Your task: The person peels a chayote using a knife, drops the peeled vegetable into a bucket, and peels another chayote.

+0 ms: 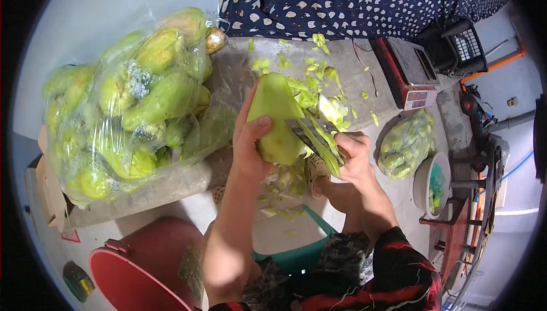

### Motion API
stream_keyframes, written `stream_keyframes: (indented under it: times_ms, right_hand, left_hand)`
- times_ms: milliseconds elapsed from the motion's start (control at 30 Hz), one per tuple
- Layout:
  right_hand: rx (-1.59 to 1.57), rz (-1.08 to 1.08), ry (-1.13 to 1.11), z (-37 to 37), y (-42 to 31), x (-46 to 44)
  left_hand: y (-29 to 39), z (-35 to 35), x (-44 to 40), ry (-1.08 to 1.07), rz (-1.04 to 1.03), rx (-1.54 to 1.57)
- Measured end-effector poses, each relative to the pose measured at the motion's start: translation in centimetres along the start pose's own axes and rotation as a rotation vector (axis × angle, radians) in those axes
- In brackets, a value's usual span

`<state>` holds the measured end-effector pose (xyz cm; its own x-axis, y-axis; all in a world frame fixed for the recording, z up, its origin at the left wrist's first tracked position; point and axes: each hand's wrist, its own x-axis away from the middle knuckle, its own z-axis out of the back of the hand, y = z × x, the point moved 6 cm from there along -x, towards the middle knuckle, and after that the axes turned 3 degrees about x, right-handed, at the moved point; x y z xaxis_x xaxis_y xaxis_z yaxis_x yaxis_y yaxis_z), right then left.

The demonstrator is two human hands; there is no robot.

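My left hand (252, 143) is wrapped round the lower left side of a large peeled green papaya (276, 109), thumb across its front. The fruit is held up in front of me, pale green and smooth. My right hand (355, 154) is closed on the handle of a knife (297, 131), whose dark blade points left and meets the papaya's right side. Long green peel strips (326, 150) lie along the blade and partly cover it. Behind the fruit, peel scraps (336, 109) are strewn over the grey concrete ledge (228, 63).
A clear plastic bag of green papayas (165, 106) fills the left of the ledge. A red scale (405, 74) and black basket (456, 46) stand at right. Below are a red bin (142, 265), a bagged green heap (405, 146), a white basin (421, 188) and fallen peels.
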<state>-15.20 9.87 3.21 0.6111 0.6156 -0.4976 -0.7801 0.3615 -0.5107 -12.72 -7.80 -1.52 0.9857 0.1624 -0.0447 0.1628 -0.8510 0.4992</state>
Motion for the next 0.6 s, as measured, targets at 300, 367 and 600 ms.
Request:
stream_keyframes:
  times_ms: [300, 367, 600]
  right_hand:
    - [0.099, -0.069, 0.0, 0.0, 0.7, 0.1]
    - [0.045, 0.007, -0.006, 0.3, -0.6, 0.0]
    - [0.132, -0.053, 0.039, -0.9, 1.9, 0.5]
  left_hand:
    - [-0.7, -0.5, 0.2, 0.044, -0.017, -0.035]
    - [-0.3, -0.5, 0.2, 0.049, -0.03, -0.038]
    - [0.2, -0.5, 0.0, 0.053, -0.011, -0.047]
